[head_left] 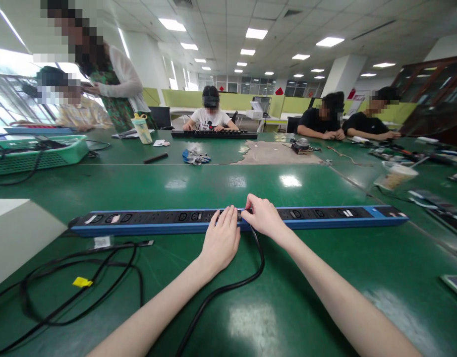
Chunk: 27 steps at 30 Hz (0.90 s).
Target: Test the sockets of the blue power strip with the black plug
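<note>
Pinching a black cord [263,258] at the near blue power strip [139,230]
The right hand [263,216] is clamping the cord's end mid-strip; the left hand [221,238] is lying flat just left; whether it is seated, I cannot tell; visible outlets [183,216] are standing unfilled

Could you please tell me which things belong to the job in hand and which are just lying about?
Job in hand:
- blue socket strip, under the left hand
- black cable, running up to the right hand

Apparently lying about:
- gloves
- green basket
- patterned cup
- looped cable, untouched
</note>
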### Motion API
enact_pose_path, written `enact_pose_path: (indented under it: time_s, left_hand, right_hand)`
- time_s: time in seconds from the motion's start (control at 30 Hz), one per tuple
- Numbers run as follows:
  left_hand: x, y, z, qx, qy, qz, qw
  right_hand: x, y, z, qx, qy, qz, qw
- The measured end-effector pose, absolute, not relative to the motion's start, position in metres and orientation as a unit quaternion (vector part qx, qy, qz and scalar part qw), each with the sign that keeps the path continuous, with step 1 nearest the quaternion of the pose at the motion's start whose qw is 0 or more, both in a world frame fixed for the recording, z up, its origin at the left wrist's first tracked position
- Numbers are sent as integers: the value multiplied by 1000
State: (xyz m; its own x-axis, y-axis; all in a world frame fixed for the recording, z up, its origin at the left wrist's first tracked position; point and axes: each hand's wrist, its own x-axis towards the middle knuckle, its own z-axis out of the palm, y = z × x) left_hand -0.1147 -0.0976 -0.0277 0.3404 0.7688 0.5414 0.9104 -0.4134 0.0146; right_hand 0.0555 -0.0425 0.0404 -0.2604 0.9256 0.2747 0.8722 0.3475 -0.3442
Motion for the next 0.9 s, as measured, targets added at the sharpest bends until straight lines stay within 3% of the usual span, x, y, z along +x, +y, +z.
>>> enact_pose_path:
  time_s: [0.9]
  left_hand:
    - [-101,-76,-23,-802,-497,-301,136]
  right_hand:
    - [61,-55,46,-561,-809,44,172]
